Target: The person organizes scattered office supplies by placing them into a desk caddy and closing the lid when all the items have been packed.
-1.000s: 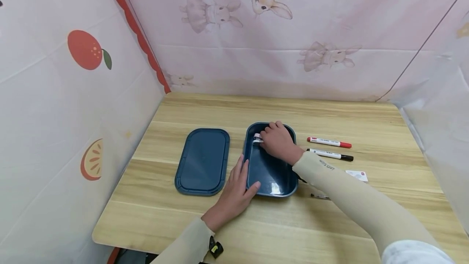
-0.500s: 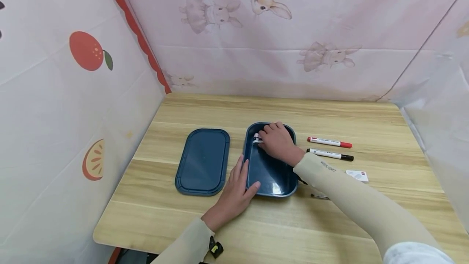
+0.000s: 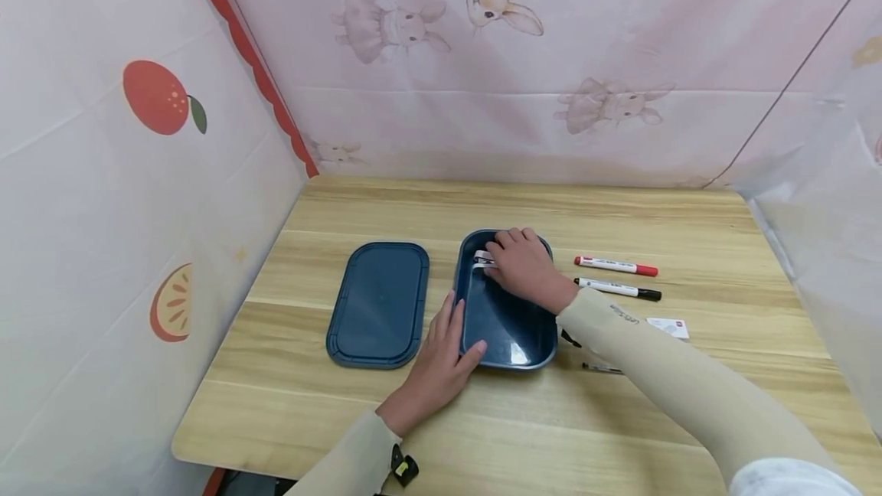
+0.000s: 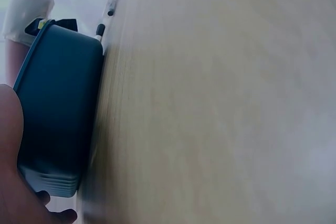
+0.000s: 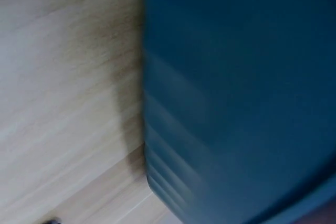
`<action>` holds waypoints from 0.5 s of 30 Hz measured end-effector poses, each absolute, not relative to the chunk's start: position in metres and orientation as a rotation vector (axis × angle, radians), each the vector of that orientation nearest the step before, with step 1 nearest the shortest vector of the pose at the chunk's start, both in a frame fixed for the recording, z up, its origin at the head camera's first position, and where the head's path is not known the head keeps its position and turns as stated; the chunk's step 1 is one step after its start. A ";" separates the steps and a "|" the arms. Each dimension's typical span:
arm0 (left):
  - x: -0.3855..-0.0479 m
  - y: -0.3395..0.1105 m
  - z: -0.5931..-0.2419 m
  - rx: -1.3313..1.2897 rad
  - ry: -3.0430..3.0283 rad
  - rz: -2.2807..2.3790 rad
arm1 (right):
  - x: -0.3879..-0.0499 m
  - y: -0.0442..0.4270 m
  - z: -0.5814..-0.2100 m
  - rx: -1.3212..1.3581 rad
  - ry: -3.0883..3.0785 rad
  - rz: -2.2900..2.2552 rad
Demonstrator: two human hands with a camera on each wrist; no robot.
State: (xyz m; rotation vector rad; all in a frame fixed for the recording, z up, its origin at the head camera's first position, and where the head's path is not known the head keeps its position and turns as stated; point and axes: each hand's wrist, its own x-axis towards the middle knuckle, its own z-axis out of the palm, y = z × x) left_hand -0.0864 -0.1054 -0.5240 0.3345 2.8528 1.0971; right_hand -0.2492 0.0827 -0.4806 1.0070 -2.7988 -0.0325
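In the head view a deep dark-blue plastic box (image 3: 506, 327) stands uncovered on the table. My right hand (image 3: 527, 270) reaches down into its far end, with the fingers curled around a small white item with dark marks (image 3: 485, 259). One end of that item pokes out left of the hand; the rest is hidden, so its kind is unclear. My left hand (image 3: 437, 366) rests against the box's left side, fingers fairly straight and thumb at the near corner. The left wrist view shows the box's outer wall (image 4: 60, 93) beside that hand. In the right wrist view, box wall (image 5: 236, 93) covers much of the frame.
A matching blue lid (image 3: 379, 305) lies flat left of the box. To the right lie a red marker (image 3: 615, 265), a black marker (image 3: 618, 288), a small white packet (image 3: 668, 327) and a thin pen (image 3: 601, 367), partly behind the right forearm. Fabric walls edge the table (image 3: 276, 404).
The head view has shifted slightly. My right hand has eased a little to the right inside the box, and a bit more of the white item shows. My left hand has stayed put.
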 end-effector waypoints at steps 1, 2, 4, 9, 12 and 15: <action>-0.087 -0.105 -0.524 0.334 2.853 1.096 | -0.249 0.083 -0.480 1.003 -2.803 -0.025; -0.087 -0.105 -0.524 0.332 2.853 1.094 | -0.248 0.084 -0.479 0.998 -2.805 -0.013; -0.087 -0.105 -0.525 0.335 2.856 1.089 | -0.245 0.087 -0.476 0.989 -2.804 0.015; -0.087 -0.104 -0.526 0.329 2.844 1.109 | -0.235 0.097 -0.470 0.985 -2.772 0.070; -0.087 -0.103 -0.527 0.304 2.837 1.129 | -0.228 0.104 -0.466 0.982 -2.746 0.101; -0.087 -0.103 -0.527 0.290 2.840 1.144 | -0.223 0.113 -0.463 0.954 -2.744 0.134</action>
